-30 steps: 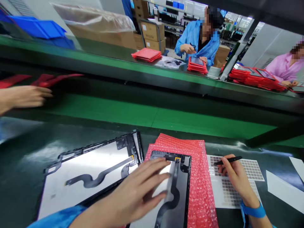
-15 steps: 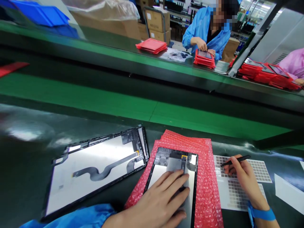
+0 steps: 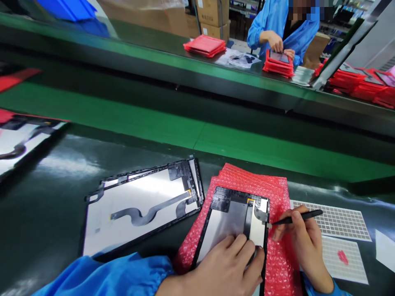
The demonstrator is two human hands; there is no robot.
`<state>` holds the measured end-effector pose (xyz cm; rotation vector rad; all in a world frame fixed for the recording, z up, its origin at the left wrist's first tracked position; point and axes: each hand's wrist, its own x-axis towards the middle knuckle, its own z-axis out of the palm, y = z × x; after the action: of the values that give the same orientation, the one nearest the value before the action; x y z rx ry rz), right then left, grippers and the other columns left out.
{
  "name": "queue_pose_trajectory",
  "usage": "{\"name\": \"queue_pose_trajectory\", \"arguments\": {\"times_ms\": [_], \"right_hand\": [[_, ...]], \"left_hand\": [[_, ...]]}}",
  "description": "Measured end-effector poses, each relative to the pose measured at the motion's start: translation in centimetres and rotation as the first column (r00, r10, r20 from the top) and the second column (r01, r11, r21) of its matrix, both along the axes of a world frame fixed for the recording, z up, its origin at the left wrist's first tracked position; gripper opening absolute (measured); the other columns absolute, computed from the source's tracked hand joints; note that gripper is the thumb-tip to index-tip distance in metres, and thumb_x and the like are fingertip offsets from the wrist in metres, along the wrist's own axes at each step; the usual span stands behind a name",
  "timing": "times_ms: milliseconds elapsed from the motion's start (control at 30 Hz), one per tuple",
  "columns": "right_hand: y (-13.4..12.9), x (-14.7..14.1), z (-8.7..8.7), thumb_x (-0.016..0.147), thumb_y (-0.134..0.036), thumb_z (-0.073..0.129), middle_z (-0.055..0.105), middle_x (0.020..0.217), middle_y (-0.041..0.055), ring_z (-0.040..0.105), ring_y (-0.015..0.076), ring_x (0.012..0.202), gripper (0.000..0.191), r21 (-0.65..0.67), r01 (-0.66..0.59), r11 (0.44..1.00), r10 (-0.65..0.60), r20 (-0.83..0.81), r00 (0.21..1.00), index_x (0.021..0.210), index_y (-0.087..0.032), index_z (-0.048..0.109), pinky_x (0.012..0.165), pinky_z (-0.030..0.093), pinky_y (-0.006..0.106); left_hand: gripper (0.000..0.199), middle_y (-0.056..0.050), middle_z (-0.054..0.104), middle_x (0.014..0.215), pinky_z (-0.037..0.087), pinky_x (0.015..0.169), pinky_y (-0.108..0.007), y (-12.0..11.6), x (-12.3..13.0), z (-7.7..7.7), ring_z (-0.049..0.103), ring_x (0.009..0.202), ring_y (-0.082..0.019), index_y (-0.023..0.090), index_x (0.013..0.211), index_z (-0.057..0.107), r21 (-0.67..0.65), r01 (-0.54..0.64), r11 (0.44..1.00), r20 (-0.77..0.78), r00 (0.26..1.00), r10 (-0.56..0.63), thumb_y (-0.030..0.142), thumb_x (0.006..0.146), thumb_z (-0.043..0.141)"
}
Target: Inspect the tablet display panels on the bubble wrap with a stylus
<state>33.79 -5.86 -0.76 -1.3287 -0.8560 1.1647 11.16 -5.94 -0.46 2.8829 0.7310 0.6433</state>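
Observation:
A tablet screen panel (image 3: 212,230) with a white back, black frame and dark ribbon cable lies on a pile of red bubble-wrap bags (image 3: 279,193). My left hand (image 3: 225,263) rests over its lower part, fingers bent and slightly apart, not gripping. Beside the panel's right edge, my right hand (image 3: 304,238) pinches black tweezers (image 3: 299,216). A small grey square piece (image 3: 269,225) is at the tweezers' tip, by the edge; whether it touches the panel I cannot tell. Partly behind that hand lie a sheet of small square stickers (image 3: 342,220) and a second gridded sheet (image 3: 348,273) with a pink mark.
More screen panels (image 3: 123,242) lie stacked to the left, and another panel (image 3: 18,146) sits at the far left. Across a raised green ledge (image 3: 138,119), a co-worker in blue (image 3: 277,28) handles red-wrapped panels (image 3: 277,70). White paper (image 3: 385,246) lies far right.
My right hand has moved left with the tweezers, from the sticker sheet to the panel's edge. My left hand has slid down the panel, fingers more bent. The view has shifted left.

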Motion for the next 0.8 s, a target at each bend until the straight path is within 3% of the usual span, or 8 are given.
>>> {"name": "queue_pose_trajectory", "arguments": {"times_ms": [100,200,267,367,533,633,800], "right_hand": [[-0.1,0.9,-0.9,0.108,-0.052,0.069,0.072,0.066,0.0009,0.070,0.0174,0.051,0.032,-0.010,0.032,0.999,-0.033,-0.067,0.997,0.093,-0.024,0.067,0.054,0.057,0.026],[0.1,1.4,-1.9,0.106,-0.052,0.071,0.071,0.065,0.0004,0.070,0.0164,0.050,0.032,-0.004,0.032,0.999,-0.032,-0.143,0.989,0.092,-0.023,0.068,0.053,0.057,0.024],[0.4,1.4,-2.3,0.105,-0.054,0.072,0.072,0.064,0.0010,0.069,0.0157,0.049,0.035,0.007,0.031,0.999,-0.029,-0.175,0.984,0.090,-0.022,0.069,0.053,0.056,0.023],[0.8,1.1,-2.4,0.102,-0.056,0.076,0.073,0.065,0.0013,0.069,0.0151,0.049,0.037,0.021,0.053,0.998,-0.047,-0.209,0.977,0.088,-0.022,0.069,0.052,0.057,0.022],[1.2,0.8,-2.2,0.096,-0.058,0.082,0.074,0.066,0.0004,0.069,0.0150,0.046,0.042,0.053,0.079,0.995,-0.064,-0.247,0.967,0.086,-0.023,0.064,0.050,0.058,0.023],[1.3,0.6,-2.4,0.094,-0.061,0.083,0.073,0.063,0.0009,0.069,0.0165,0.044,0.045,0.060,0.080,0.995,-0.061,-0.269,0.961,0.084,-0.022,0.063,0.047,0.058,0.024],[1.4,0.5,-2.8,0.090,-0.064,0.086,0.073,0.063,0.0034,0.069,0.0181,0.045,0.050,0.048,0.101,0.994,-0.081,-0.318,0.945,0.079,-0.020,0.064,0.045,0.058,0.025]], "left_hand": [[0.026,-0.009,0.071,0.092,0.060,0.075,-0.042,1.9,-0.6,1.6,0.065,0.084,-0.027,0.016,0.117,0.072,-0.101,-0.002,0.995,0.056,0.998,0.008,0.036,0.102,0.066],[0.024,-0.013,0.071,0.110,0.061,0.081,-0.046,6.1,-1.5,3.5,0.066,0.097,-0.030,0.017,0.122,0.068,-0.210,-0.121,0.970,0.070,0.988,0.138,0.031,0.103,0.063],[0.034,-0.015,0.069,0.122,0.060,0.090,-0.050,9.2,-1.8,4.3,0.065,0.109,-0.034,0.017,0.127,0.067,-0.285,-0.167,0.944,-0.026,0.986,0.167,0.032,0.097,0.072],[0.046,-0.017,0.066,0.129,0.054,0.102,-0.054,12.8,-1.4,5.0,0.063,0.120,-0.038,0.014,0.124,0.068,-0.400,-0.201,0.894,-0.247,0.963,0.107,0.033,0.086,0.086],[0.026,-0.012,0.071,0.107,0.054,0.087,-0.042,14.5,0.1,5.3,0.068,0.102,-0.034,0.018,0.099,0.069,-0.462,-0.193,0.866,-0.336,0.941,0.031,0.030,0.083,0.085],[0.021,-0.011,0.070,0.105,0.050,0.085,-0.039,14.7,0.4,5.5,0.068,0.101,-0.033,0.020,0.091,0.065,-0.499,-0.206,0.842,-0.349,0.937,0.022,0.029,0.084,0.082],[0.026,-0.004,0.064,0.087,0.042,0.066,-0.032,16.2,0.1,5.5,0.062,0.078,-0.023,0.022,0.079,0.056,-0.656,-0.190,0.730,-0.339,0.939,-0.060,0.032,0.082,0.079]]}}
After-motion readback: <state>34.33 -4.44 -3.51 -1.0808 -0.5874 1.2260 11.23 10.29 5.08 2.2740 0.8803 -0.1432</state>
